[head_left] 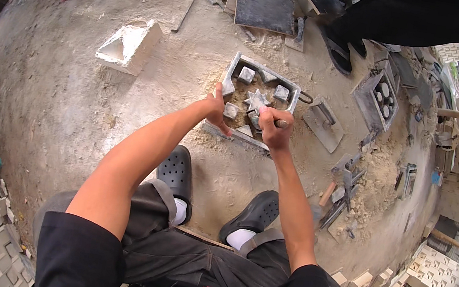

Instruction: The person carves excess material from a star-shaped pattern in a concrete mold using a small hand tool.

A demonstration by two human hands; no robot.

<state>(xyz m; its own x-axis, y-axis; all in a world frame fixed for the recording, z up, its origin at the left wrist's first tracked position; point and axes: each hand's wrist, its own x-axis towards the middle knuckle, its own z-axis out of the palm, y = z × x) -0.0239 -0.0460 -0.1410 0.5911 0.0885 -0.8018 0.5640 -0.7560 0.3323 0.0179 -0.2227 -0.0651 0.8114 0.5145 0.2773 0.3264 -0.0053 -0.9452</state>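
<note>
On the sandy ground in front of me lies a square metal mould (270, 72) with raised blocks inside and an eight-pointed star block (256, 101) at its middle. Sandy material fills the gaps between the blocks. My left hand (218, 109) rests against the mould's left side, fingers extended and thumb apart. My right hand (274, 128) is closed around a small hand tool, whose rounded handle end (281, 124) sticks out of the fist. The tool's working end is mostly hidden beside the star. A looped metal handle (306, 97) projects from the mould's right side.
A flat plastering trowel (324, 125) lies right of the mould. A white-topped hollow block (131, 45) stands at left. Dark boards (265, 5) lie at the far side, near another person's shoe (338, 51). A second mould (375, 100), loose tools (344, 190) and a sand heap (380, 190) are at right.
</note>
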